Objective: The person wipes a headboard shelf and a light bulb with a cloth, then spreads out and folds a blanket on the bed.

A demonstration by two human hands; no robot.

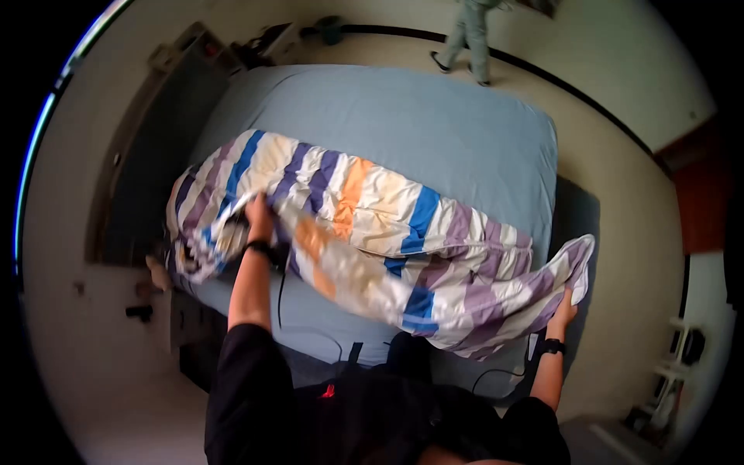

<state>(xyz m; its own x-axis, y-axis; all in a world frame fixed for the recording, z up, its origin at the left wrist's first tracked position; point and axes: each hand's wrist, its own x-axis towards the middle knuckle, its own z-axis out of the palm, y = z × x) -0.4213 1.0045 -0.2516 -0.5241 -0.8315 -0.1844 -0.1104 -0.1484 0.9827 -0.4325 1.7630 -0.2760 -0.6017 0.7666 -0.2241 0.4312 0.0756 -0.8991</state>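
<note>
A striped quilt [349, 194] in white, blue, purple and orange lies bunched across a bed [418, 108] with a blue-grey sheet. My left hand [259, 211] is closed on the quilt's near edge, toward its left part. At the quilt's right end, my right hand [568, 306] grips the corner, which is lifted past the bed's right side. Between my hands the near edge hangs slack and partly blurred.
Another person's legs [469, 39] show beyond the bed's far side. A grey headboard [159, 147] stands at the left, with a bin [330, 29] behind the bed. Cables [280, 298] hang near my body. A white shelf [673, 364] is at the right.
</note>
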